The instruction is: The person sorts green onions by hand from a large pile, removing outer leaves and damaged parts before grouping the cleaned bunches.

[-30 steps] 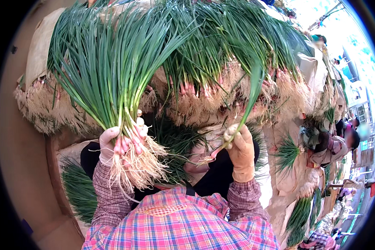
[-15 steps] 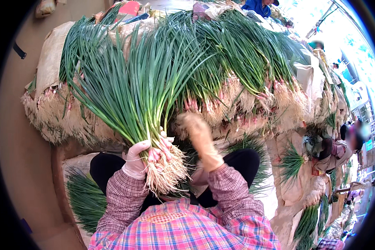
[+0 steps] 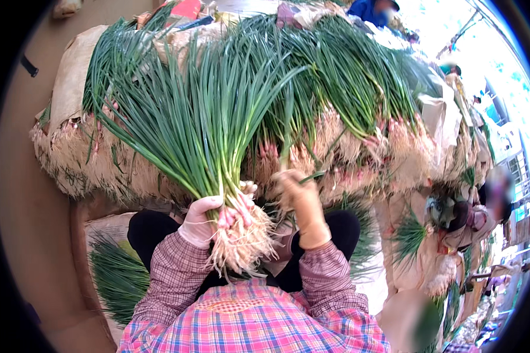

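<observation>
Your left hand (image 3: 199, 219) was clenched around the bunch of green onions (image 3: 200, 141) at centre frame, just above the roots. Your right hand (image 3: 300, 206) pinched a single green stalk (image 3: 285, 150) beside it. Light, floppy, easily bruised — the firm pink bases were probably the safest hold.

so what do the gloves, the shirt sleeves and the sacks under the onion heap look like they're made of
Glove on the left hand: thin, pale, skin-tight, probably latex or similar. Glove on the right hand: tan and soiled, looks like fabric or rubber, blurred. Shirt sleeves: woven cotton-like plaid, matte, creased. Sacks: coarse beige weave, likely burlap or woven plastic. The spring onion bunch is fresh plant matter, with glossy leaves and fibrous roots.
</observation>
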A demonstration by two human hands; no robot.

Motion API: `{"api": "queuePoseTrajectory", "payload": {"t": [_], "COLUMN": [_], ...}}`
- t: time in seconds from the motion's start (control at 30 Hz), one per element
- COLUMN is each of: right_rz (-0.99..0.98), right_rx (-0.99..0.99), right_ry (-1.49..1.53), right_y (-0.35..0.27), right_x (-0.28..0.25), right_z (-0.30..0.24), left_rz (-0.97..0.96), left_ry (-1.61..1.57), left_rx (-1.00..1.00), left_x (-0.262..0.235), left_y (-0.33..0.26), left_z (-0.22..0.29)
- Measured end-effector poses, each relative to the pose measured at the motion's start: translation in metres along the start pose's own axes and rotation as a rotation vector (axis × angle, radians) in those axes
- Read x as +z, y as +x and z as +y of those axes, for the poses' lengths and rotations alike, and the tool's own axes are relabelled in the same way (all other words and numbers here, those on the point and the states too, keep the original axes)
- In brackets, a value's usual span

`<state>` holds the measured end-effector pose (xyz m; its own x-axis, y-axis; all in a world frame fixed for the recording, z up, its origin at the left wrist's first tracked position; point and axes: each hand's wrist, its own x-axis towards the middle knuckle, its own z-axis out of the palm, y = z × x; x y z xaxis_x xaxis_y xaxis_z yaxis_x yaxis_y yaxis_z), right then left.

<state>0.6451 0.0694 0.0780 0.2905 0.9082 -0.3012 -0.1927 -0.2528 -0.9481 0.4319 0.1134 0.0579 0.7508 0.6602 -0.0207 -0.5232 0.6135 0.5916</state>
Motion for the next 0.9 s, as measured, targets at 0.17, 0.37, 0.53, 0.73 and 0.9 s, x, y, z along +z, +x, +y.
{"api": "queuePoseTrajectory", "payload": {"t": [0.17, 0.37, 0.53, 0.73, 0.9], "right_rz": [-0.164, -0.266, -0.117, -0.303, -0.258], "right_rx": [-0.224, 0.095, 0.046, 0.186, 0.14], "right_ry": [-0.017, 0.415, 0.675, 0.707, 0.654], "right_y": [-0.008, 0.033, 0.048, 0.021, 0.018], "right_x": [0.031, 0.03, 0.053, 0.051, 0.055], "right_z": [0.058, 0.05, 0.046, 0.03, 0.046], "left_rz": [0.004, 0.058, 0.063, 0.141, 0.105], "left_ry": [-0.035, -0.158, -0.125, -0.128, -0.122], "left_rx": [-0.101, -0.093, -0.04, -0.034, -0.088], "left_x": [-0.007, 0.001, -0.001, 0.002, -0.001], "left_y": [0.005, 0.005, 0.002, 0.0, 0.0], "left_z": [-0.006, -0.016, -0.011, -0.017, -0.015]}}
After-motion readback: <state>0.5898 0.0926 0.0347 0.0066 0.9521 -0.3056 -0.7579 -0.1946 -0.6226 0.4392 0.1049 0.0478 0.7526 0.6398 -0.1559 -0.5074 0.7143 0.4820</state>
